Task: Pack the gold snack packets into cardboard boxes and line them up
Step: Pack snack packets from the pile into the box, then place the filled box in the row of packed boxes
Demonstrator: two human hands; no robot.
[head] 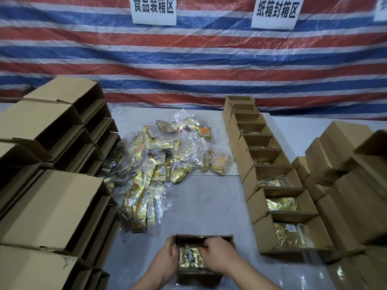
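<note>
Behind the pale grey table [205,201] hangs a red, white and blue striped tarpaulin [192,59] with two white paper signs. Stacks of empty brown cardboard boxes [52,164] fill the left side; a row of open brown boxes holding gold packets [270,181] runs along the right. Between them lies a loose heap of gold foil snack packets in clear bags [155,164]. Nearest the camera sits a small open cardboard box [204,239]. The left hand [167,260] grips its left wall, and the right hand [217,256] reaches inside, fingers curled on a gold packet [189,258] lying in it.
</note>
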